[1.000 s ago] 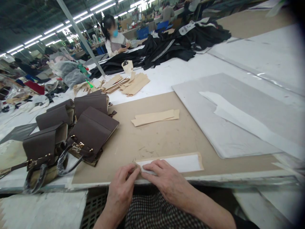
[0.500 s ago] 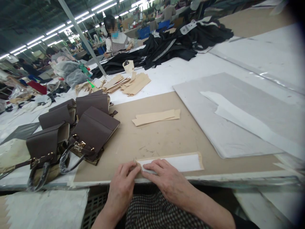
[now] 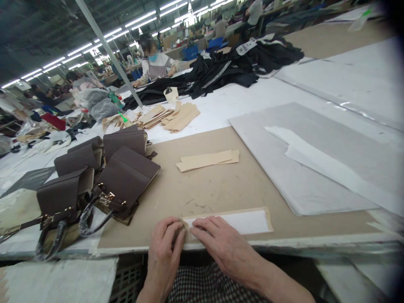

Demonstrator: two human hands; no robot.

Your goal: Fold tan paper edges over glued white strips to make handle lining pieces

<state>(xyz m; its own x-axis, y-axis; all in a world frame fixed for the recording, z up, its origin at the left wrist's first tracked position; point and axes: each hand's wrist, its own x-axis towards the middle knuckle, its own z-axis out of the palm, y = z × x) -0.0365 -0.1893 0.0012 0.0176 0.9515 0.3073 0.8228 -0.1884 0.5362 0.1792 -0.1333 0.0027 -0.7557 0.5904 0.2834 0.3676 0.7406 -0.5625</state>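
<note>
One white strip (image 3: pixel 252 221) lies partly under my outstretched right hand (image 3: pixel 221 237), pressed seemingly to keep it steady, while my left hand (image 3: pixel 166 242) pinches its tan edge (image 3: pixel 185 226) and loose tan strips (image 3: pixel 205 160) sit beyond both hands.

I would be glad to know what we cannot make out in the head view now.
Head view:
- Part of the white-and-tan strip: hidden under the right hand.
- How firmly the left hand grips the strip's end: its own fingers hide the contact.
- Print on the white label: too small and blurred.
- The pale sheet: cut off by the left edge.
</note>
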